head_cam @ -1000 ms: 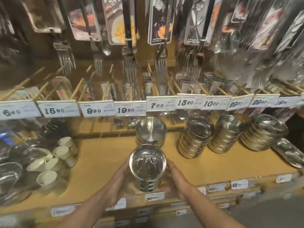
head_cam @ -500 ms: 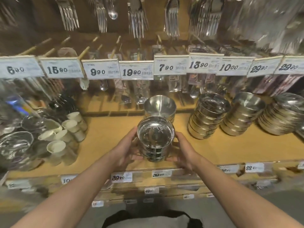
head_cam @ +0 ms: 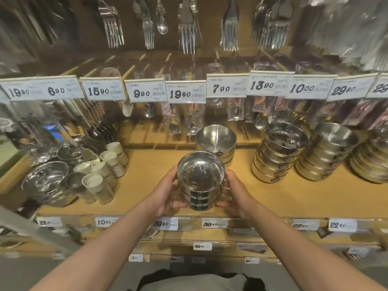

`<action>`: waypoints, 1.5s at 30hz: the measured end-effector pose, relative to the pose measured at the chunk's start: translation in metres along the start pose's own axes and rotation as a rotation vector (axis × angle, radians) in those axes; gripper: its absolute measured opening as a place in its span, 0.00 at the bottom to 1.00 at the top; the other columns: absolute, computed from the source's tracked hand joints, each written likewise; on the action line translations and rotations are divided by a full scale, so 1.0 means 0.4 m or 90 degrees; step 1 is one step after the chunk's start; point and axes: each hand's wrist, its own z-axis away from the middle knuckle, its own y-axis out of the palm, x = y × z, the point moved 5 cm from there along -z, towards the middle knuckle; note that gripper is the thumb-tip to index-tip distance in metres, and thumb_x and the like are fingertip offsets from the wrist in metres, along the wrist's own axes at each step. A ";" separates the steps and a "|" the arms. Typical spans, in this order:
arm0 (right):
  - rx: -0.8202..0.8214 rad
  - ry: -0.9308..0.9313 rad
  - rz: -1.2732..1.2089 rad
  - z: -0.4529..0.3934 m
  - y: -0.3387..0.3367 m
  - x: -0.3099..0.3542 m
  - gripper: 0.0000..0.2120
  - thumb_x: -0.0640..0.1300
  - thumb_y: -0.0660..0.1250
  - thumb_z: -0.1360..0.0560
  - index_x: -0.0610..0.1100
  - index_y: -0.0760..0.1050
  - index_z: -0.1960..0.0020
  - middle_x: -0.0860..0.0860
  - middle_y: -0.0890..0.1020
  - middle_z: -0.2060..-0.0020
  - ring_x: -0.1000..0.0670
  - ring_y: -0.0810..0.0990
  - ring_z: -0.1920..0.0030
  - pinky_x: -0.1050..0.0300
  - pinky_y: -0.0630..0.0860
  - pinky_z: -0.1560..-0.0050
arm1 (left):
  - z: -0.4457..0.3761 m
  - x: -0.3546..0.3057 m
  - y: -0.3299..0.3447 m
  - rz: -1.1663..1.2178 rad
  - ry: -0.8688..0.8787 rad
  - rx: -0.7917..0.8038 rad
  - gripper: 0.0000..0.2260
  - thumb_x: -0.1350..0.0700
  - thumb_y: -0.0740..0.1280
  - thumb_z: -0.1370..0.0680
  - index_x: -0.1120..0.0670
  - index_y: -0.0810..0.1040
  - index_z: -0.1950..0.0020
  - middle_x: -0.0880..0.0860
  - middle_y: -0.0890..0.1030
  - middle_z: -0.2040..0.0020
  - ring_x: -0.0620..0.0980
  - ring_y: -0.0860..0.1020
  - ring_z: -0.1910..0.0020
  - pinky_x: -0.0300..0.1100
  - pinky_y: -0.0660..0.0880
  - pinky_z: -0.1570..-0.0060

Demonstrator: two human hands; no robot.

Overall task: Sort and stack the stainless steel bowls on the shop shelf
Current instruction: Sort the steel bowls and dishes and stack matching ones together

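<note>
A short stack of shiny steel bowls (head_cam: 200, 181) stands near the front of the wooden shelf (head_cam: 147, 181). My left hand (head_cam: 165, 191) grips its left side and my right hand (head_cam: 236, 191) grips its right side, fingers curled under the lower bowls. Just behind it sits a second small stack of steel bowls (head_cam: 217, 140). To the right stand taller stacks of bowls (head_cam: 279, 153), (head_cam: 327, 152), and another stack (head_cam: 371, 160) at the frame edge.
Small lidded jars (head_cam: 100, 175) and steel strainers (head_cam: 48, 181) crowd the shelf's left end. Price tags (head_cam: 185, 92) run along a rail above, with packaged cutlery behind and forks (head_cam: 188, 32) hanging higher up. More price labels (head_cam: 214, 223) line the shelf's front edge.
The view tilted down and closer; the stack between my hands sits a little farther back on the shelf, nearer the stack behind. Both hands keep their hold.
</note>
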 end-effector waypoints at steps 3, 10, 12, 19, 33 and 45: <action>0.016 0.012 0.013 -0.004 0.054 0.010 0.21 0.67 0.57 0.22 0.58 0.77 0.39 0.58 0.78 0.42 0.50 0.75 0.39 0.42 0.79 0.42 | 0.022 -0.001 -0.048 0.012 0.001 -0.028 0.26 0.30 0.56 0.21 0.44 0.75 0.32 0.57 0.79 0.39 0.61 0.82 0.42 0.63 0.79 0.42; 0.064 -0.003 0.019 -0.093 0.224 0.061 0.11 0.65 0.62 0.25 0.65 0.82 0.52 0.61 0.85 0.53 0.50 0.78 0.42 0.38 0.81 0.42 | 0.034 -0.069 -0.203 0.051 0.010 -0.113 0.21 0.33 0.54 0.20 0.43 0.78 0.40 0.55 0.79 0.38 0.60 0.81 0.42 0.61 0.79 0.42; 0.075 -0.005 0.014 -0.138 0.274 0.077 0.15 0.64 0.63 0.26 0.60 0.82 0.46 0.55 0.85 0.47 0.47 0.78 0.40 0.37 0.81 0.44 | 0.018 -0.097 -0.243 0.056 0.012 -0.131 0.21 0.32 0.55 0.20 0.43 0.79 0.42 0.54 0.79 0.40 0.59 0.81 0.43 0.57 0.81 0.46; 0.073 0.001 0.069 -0.280 0.398 0.129 0.15 0.61 0.59 0.19 0.57 0.80 0.40 0.54 0.84 0.42 0.49 0.79 0.38 0.49 0.78 0.51 | -0.057 -0.175 -0.361 0.092 0.030 -0.207 0.23 0.34 0.52 0.19 0.42 0.83 0.49 0.45 0.86 0.55 0.49 0.83 0.52 0.45 0.81 0.61; 0.133 -0.019 0.125 -0.309 0.512 0.184 0.21 0.76 0.57 0.28 0.72 0.75 0.41 0.62 0.79 0.37 0.57 0.74 0.36 0.51 0.78 0.46 | -0.044 -0.140 -0.381 0.372 0.041 -0.283 0.14 0.54 0.56 0.14 0.58 0.78 0.38 0.50 0.87 0.56 0.46 0.84 0.55 0.38 0.80 0.54; 0.109 -0.005 0.093 -0.291 0.533 0.175 0.20 0.72 0.56 0.25 0.68 0.75 0.38 0.62 0.77 0.35 0.57 0.73 0.35 0.50 0.77 0.46 | -0.036 -0.118 -0.407 0.389 -0.012 -0.316 0.14 0.49 0.61 0.16 0.54 0.82 0.41 0.53 0.87 0.46 0.45 0.85 0.51 0.41 0.81 0.45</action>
